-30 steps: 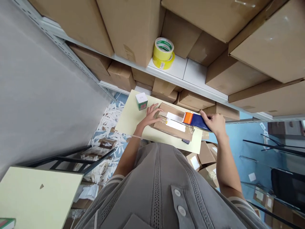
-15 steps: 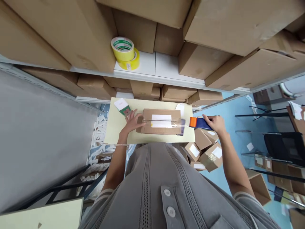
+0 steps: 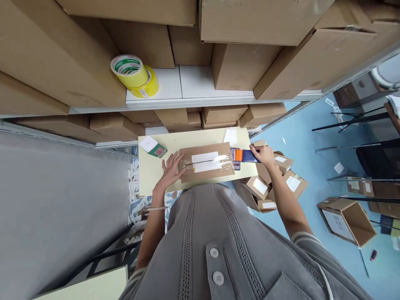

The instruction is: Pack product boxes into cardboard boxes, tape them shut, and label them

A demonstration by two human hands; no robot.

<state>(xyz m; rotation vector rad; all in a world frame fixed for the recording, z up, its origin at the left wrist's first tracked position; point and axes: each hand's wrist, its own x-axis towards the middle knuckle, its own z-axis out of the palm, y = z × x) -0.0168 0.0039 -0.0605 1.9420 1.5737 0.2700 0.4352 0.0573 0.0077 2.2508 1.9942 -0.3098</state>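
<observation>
A brown cardboard box with a white label lies on the pale table, clear tape running along its top seam. My left hand rests against the box's left end, fingers spread. In my right hand is a blue tape dispenser with an orange front end, held at the box's right end. Beneath the orange end, a dark flat object shows in part; it looks like a phone. A green-and-white card or small packet lies left of the box.
Two rolls of yellow tape sit on the shelf above, among large cartons. A white paper lies at the table's back right. Several labelled boxes are piled on the blue floor to the right, with an open carton beyond.
My right hand has brought the tape dispenser left, against the box's right end. The stretched tape strip between them no longer shows. The box is slightly turned, and the camera view has shifted.
</observation>
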